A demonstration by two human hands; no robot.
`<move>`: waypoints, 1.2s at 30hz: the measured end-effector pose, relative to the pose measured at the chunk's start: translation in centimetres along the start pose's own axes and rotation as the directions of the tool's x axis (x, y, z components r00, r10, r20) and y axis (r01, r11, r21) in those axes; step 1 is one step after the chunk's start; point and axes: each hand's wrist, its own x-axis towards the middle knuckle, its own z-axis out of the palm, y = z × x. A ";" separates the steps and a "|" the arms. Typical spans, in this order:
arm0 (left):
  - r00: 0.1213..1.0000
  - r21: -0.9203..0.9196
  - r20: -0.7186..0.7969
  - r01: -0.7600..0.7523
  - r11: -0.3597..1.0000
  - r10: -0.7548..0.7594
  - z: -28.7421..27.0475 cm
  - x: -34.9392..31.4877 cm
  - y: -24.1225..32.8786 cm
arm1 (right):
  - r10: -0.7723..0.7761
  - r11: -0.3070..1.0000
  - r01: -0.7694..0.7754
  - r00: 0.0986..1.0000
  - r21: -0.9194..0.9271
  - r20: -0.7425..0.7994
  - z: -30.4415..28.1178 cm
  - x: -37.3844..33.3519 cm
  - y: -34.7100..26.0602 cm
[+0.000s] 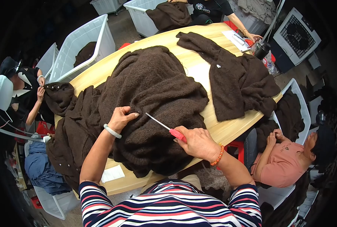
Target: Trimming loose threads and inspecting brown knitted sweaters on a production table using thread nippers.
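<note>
A large, fuzzy dark brown knit garment point(157, 83) lies bunched on the table in front of me. My left hand point(120, 120), with a pale bangle at the wrist, is closed, pinching a fold of this knit between thumb and curled fingers. In my right hand point(200, 143), which wears an orange bead bracelet, is a red-handled tool point(159, 121) with a thin straight metal shaft. Its shaft points up and left over the knit, the tip a little right of my left thumb. I cannot make out the shape of the tip.
More brown knits lie on the wooden table point(221, 134), including a garment point(236, 75) at right. White bins point(107, 41) surround it. Co-workers sit at left, at right in a pink shirt point(282, 166), and at the far side. A paper slip point(112, 173) lies near my left forearm.
</note>
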 end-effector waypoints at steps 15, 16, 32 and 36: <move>0.999 -0.077 -0.008 -0.044 0.996 0.044 0.6 0.1 -0.4 | -0.060 0.998 0.059 0.997 0.023 0.054 0.6 -0.3 -0.7; 0.999 -0.074 -0.005 -0.044 0.996 0.044 0.9 0.1 -0.3 | -0.054 0.998 0.052 0.997 0.038 0.055 0.3 -0.5 -0.8; 0.996 -0.038 -0.085 -0.034 0.999 0.030 0.5 -1.2 -1.1 | -0.130 0.990 0.117 0.970 0.076 0.207 0.2 -1.1 -1.3; 0.946 0.677 -0.144 -0.121 0.726 0.292 0.5 -4.4 -1.1 | -0.118 0.985 0.114 0.993 0.126 0.027 1.0 -1.4 0.3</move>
